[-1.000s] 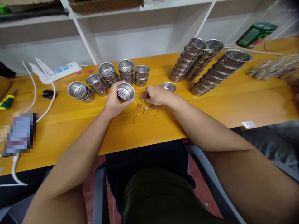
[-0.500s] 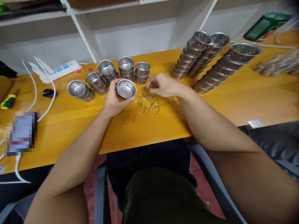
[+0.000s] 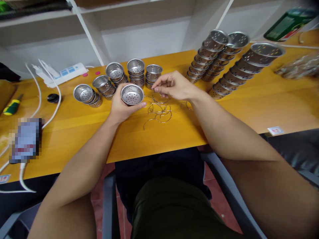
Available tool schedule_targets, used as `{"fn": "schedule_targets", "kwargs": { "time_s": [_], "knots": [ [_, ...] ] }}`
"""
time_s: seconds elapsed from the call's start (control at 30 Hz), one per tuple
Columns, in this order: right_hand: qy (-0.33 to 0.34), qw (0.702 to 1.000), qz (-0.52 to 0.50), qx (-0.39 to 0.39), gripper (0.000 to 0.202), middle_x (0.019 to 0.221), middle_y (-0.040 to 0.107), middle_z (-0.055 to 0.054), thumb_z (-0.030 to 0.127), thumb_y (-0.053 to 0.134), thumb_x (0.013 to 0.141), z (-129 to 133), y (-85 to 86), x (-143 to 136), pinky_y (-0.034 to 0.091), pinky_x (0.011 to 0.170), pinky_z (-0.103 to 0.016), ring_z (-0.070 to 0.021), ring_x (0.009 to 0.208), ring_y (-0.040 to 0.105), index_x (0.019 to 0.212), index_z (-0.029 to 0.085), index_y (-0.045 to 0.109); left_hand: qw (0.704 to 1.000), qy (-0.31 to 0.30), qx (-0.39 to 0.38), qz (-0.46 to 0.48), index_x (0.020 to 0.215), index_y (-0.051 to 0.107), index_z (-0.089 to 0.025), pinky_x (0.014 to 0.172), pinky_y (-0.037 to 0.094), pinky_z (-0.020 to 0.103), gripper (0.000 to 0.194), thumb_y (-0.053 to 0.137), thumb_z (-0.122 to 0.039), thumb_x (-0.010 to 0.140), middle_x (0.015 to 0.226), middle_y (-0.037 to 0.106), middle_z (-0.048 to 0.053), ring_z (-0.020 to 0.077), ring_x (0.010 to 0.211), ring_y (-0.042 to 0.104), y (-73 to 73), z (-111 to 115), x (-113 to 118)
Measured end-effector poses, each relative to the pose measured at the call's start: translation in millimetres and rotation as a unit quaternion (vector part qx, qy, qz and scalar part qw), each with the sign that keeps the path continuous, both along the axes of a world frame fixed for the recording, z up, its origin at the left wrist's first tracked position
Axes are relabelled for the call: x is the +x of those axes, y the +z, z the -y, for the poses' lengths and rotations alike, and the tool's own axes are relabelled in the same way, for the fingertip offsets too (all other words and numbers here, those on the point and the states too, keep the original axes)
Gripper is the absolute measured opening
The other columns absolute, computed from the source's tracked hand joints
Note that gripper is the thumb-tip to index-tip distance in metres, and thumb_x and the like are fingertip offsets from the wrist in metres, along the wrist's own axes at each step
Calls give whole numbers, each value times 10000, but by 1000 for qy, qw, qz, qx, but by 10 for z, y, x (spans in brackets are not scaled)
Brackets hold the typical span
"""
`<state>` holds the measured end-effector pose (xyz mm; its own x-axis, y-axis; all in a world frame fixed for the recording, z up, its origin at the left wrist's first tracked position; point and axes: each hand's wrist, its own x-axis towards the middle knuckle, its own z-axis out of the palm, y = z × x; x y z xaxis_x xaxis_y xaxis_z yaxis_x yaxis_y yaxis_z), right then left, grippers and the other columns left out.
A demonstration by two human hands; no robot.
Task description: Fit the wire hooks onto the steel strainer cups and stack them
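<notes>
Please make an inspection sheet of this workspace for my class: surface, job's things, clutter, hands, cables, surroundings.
Surface: yellow-brown tabletop.
Job's things: perforated metal cup, held; curved wires tangled on the tabletop; five shorter cup stacks; three taller cup stacks.
Clutter: screwdriver; round black object; pixelated phone-like device; green-labelled container.
Hands: left hand grips the cup; right hand has fingers bunched above the wires, whether holding one is unclear.
Cables: white cables at left, one at the device's near edge; white power strip near the shelving.
Surroundings: white shelving behind; grey chair armrests; red floor.
</notes>
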<state>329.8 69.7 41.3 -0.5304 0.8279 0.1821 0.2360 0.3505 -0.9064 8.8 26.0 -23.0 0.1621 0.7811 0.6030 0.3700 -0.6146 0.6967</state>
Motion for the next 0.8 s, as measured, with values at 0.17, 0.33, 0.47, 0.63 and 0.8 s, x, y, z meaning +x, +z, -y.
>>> {"fn": "schedule_targets", "kwargs": {
  "time_s": [0.17,0.33,0.47,0.63,0.8],
  "knots": [
    [-11,1000,-9,-18,378,877,778,5,609,1006,1096,53,-60,-78,568,594,-360,-177,612,592,1229,297,838,1000,5,8,8,1615,615,-315,1360,692,720,1270,1095,-1071,714,1551,764,160,473,1543,806,-37,-39,9],
    [-15,998,-53,0,451,941,806,-23,638,1039,1047,72,-38,-120,583,604,-367,-182,668,626,1249,272,869,999,-18,-15,22,1797,497,-381,1400,681,697,1245,1027,-1028,874,1641,726,164,465,1632,776,-104,-55,31],
    [-17,997,-73,5,534,1004,865,-62,715,1091,977,103,26,-135,605,606,-377,-201,717,675,1154,266,863,999,-35,2,12,1793,498,-381,1404,677,719,1130,947,-1012,970,1688,701,170,469,1648,767,-144,-79,24],
    [-57,996,-58,37,576,830,757,-37,770,1108,953,218,99,-203,647,653,-401,-261,792,717,1063,295,801,1000,-25,2,-16,1708,534,-338,1374,688,715,1151,1035,-986,899,1615,724,159,466,1563,798,-98,-54,3],
    [-71,994,-60,64,515,850,643,-14,764,1021,1018,319,87,-328,659,733,-428,-274,852,674,1100,322,769,1000,-3,1,-9,1740,488,-355,1426,656,727,1243,1154,-889,836,1652,683,150,491,1648,742,-36,-12,32]
  ]
}}
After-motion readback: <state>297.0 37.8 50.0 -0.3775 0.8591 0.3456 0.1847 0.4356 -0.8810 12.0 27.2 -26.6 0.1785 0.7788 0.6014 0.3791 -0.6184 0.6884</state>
